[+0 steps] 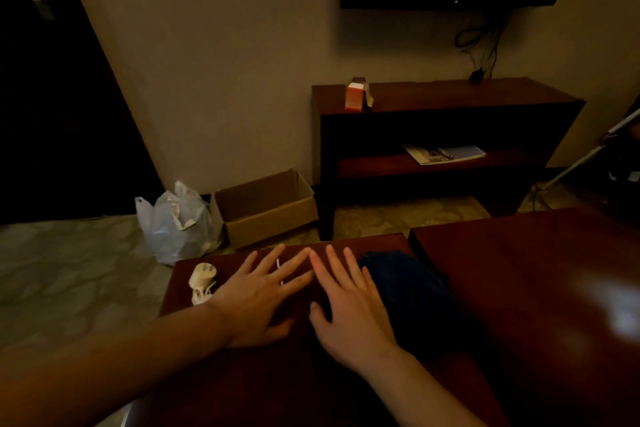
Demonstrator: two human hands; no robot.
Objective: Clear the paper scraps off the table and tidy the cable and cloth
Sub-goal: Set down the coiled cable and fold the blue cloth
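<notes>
Left grip and right grip lie flat, spread, empty.
White charger cable beside your left; dark blue cloth touches your right.

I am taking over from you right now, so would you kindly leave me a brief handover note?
Left hand: open, flat on the table.
Right hand: open, flat, beside the dark cloth.
White charger cable: bunched near the table's left edge, untouched.
A thin white strip, scrap or cable, shows at the left hand.
Done: nothing I can confirm.
Left to do: strip, cable, cloth.
</notes>
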